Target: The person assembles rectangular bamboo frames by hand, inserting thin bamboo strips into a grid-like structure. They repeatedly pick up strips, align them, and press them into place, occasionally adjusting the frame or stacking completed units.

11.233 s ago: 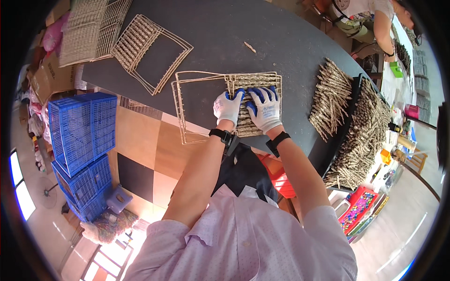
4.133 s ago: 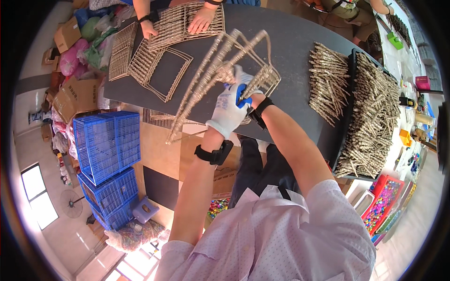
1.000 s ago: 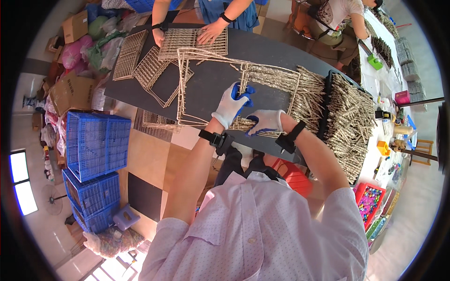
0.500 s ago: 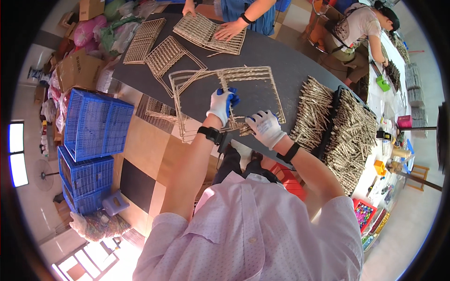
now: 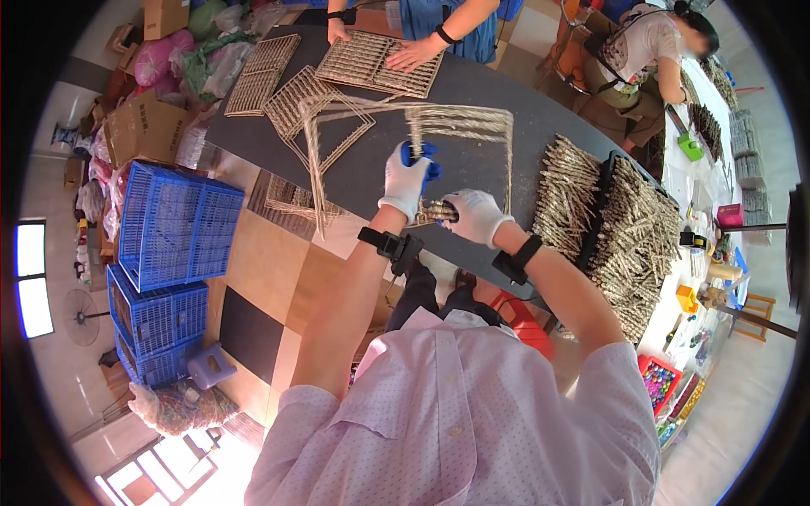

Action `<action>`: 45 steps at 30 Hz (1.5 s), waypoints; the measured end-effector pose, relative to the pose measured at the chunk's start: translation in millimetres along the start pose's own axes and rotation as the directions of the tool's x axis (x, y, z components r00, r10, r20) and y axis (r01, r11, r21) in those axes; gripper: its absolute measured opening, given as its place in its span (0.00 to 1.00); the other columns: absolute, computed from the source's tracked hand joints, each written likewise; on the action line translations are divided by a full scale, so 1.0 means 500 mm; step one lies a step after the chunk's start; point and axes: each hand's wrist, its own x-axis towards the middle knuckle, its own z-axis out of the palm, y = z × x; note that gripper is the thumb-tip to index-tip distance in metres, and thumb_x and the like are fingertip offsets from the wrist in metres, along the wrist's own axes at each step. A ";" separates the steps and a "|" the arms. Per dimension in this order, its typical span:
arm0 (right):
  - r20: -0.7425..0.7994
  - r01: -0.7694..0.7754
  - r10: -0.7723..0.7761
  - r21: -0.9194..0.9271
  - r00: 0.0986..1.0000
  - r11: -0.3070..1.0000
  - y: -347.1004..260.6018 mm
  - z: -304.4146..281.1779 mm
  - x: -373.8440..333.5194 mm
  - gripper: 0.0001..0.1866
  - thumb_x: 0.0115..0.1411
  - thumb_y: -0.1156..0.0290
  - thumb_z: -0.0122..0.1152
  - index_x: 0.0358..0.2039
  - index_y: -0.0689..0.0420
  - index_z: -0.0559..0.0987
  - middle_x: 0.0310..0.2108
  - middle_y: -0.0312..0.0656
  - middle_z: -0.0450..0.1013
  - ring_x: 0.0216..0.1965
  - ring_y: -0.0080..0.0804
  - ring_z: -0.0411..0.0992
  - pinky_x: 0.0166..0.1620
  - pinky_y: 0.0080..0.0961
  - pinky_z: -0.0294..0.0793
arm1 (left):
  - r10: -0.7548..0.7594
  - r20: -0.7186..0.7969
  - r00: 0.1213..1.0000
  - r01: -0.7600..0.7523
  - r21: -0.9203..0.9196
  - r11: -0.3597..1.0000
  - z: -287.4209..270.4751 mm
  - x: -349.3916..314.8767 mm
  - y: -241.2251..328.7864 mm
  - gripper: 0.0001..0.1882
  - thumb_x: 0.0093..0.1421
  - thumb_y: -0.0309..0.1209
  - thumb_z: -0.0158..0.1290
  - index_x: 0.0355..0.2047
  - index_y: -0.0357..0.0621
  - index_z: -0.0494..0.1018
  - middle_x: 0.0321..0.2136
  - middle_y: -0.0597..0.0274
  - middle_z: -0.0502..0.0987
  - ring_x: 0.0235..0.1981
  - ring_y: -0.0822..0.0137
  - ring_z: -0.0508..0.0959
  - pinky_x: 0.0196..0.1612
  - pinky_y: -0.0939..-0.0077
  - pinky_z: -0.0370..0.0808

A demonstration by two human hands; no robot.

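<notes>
My left hand (image 5: 412, 171), in a white glove with blue fingers, is closed round the middle bar of a rectangular frame (image 5: 510, 152) of twisted straw-coloured strips. Several crosswise strips (image 5: 464, 123) fill the far end of its right half; the left half is bare. My right hand (image 5: 474, 217), gloved the same way, is closed on a small bunch of short twisted strips (image 5: 436, 211) at the frame's near side, just right of my left wrist. Its fingertips are partly hidden. The frame is held tilted above the dark table (image 5: 354, 181).
Across the table a co-worker's hands (image 5: 412, 56) rest on a woven panel (image 5: 363, 67). More panels (image 5: 263, 76) and a part-filled frame (image 5: 302, 97) lie far left. Heaped twisted strips (image 5: 572, 190) and a dark tray (image 5: 601, 198) holding more stand right. Blue crates (image 5: 173, 223) are stacked left.
The frame has tilted and shifted slightly right, with my left hand moving up a little. My right hand has turned inward, and the strip bunch now shows in its fingers. The co-worker's panel now lies flatter.
</notes>
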 end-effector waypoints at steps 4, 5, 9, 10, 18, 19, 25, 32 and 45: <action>-0.168 0.149 -0.228 -0.384 0.959 0.911 -0.038 -0.014 -0.028 0.22 0.46 0.63 0.64 0.44 0.49 0.75 0.41 0.39 0.73 0.49 0.38 0.69 0.49 0.38 0.66 | -0.348 -0.231 0.909 0.259 -0.341 0.904 -0.061 0.036 -0.044 0.07 0.56 0.20 0.50 0.35 0.35 0.73 0.27 0.56 0.76 0.24 0.64 0.77 0.32 0.72 0.79; -0.241 0.186 -0.266 -0.310 0.933 0.932 -0.044 -0.022 -0.029 0.21 0.46 0.64 0.63 0.43 0.49 0.76 0.41 0.39 0.73 0.48 0.38 0.69 0.49 0.38 0.66 | -0.319 -0.193 0.928 0.237 -0.355 0.904 -0.073 0.034 -0.056 0.07 0.56 0.20 0.50 0.35 0.35 0.73 0.28 0.56 0.77 0.25 0.64 0.77 0.32 0.72 0.79; -0.461 0.302 0.375 0.861 0.804 0.410 -0.037 -0.071 -0.043 0.13 0.55 0.72 0.62 0.41 0.54 0.77 0.35 0.38 0.75 0.36 0.30 0.73 0.42 0.29 0.73 | -0.184 -0.104 0.977 0.152 -0.257 0.954 -0.122 0.002 -0.083 0.08 0.56 0.19 0.49 0.37 0.34 0.73 0.31 0.55 0.78 0.26 0.65 0.77 0.33 0.72 0.80; -0.456 0.460 0.492 0.879 0.741 0.123 -0.010 -0.098 -0.047 0.11 0.59 0.72 0.60 0.43 0.59 0.76 0.34 0.38 0.75 0.32 0.24 0.72 0.37 0.23 0.74 | -0.170 -0.095 0.981 0.143 -0.237 0.961 -0.135 -0.004 -0.083 0.09 0.57 0.19 0.49 0.39 0.35 0.73 0.30 0.57 0.77 0.25 0.66 0.78 0.31 0.72 0.80; -0.440 -0.606 0.529 -0.044 0.726 0.794 0.239 -0.061 -0.217 0.25 0.52 0.55 0.65 0.49 0.52 0.74 0.43 0.47 0.75 0.47 0.45 0.73 0.49 0.40 0.71 | -0.130 -0.152 0.980 0.086 -0.267 0.960 -0.265 -0.052 -0.035 0.11 0.57 0.19 0.47 0.41 0.37 0.72 0.39 0.56 0.78 0.26 0.69 0.77 0.33 0.74 0.78; -0.429 -0.590 0.481 -0.167 0.765 0.790 0.261 -0.036 -0.230 0.27 0.52 0.53 0.65 0.49 0.52 0.74 0.44 0.46 0.75 0.48 0.45 0.72 0.51 0.41 0.69 | -0.129 -0.148 0.980 0.088 -0.255 0.963 -0.277 -0.055 -0.033 0.11 0.58 0.19 0.47 0.42 0.37 0.72 0.40 0.55 0.78 0.27 0.68 0.76 0.33 0.75 0.78; -0.337 -0.679 0.590 -0.388 0.734 0.623 0.330 0.016 -0.237 0.31 0.52 0.51 0.66 0.53 0.49 0.71 0.52 0.44 0.68 0.56 0.45 0.64 0.54 0.46 0.63 | -0.140 -0.113 0.984 0.111 -0.235 0.966 -0.297 -0.071 -0.044 0.11 0.58 0.19 0.47 0.42 0.35 0.71 0.41 0.54 0.77 0.26 0.68 0.76 0.33 0.75 0.77; -0.676 -0.730 0.439 -0.218 0.592 0.648 0.272 0.056 -0.291 0.20 0.56 0.59 0.61 0.48 0.50 0.72 0.51 0.43 0.68 0.54 0.43 0.64 0.53 0.42 0.63 | -0.118 -0.118 0.986 0.085 -0.252 0.964 -0.297 -0.080 -0.053 0.13 0.59 0.21 0.47 0.45 0.37 0.71 0.40 0.57 0.78 0.26 0.71 0.76 0.33 0.78 0.77; -0.113 -0.804 0.796 -0.070 0.595 0.591 0.173 0.232 -0.345 0.22 0.56 0.47 0.58 0.40 0.52 0.77 0.38 0.45 0.77 0.42 0.42 0.75 0.44 0.39 0.73 | -0.194 -0.143 0.971 0.154 -0.251 0.956 -0.331 -0.105 -0.086 0.14 0.59 0.21 0.50 0.46 0.36 0.72 0.35 0.60 0.77 0.27 0.72 0.76 0.33 0.79 0.78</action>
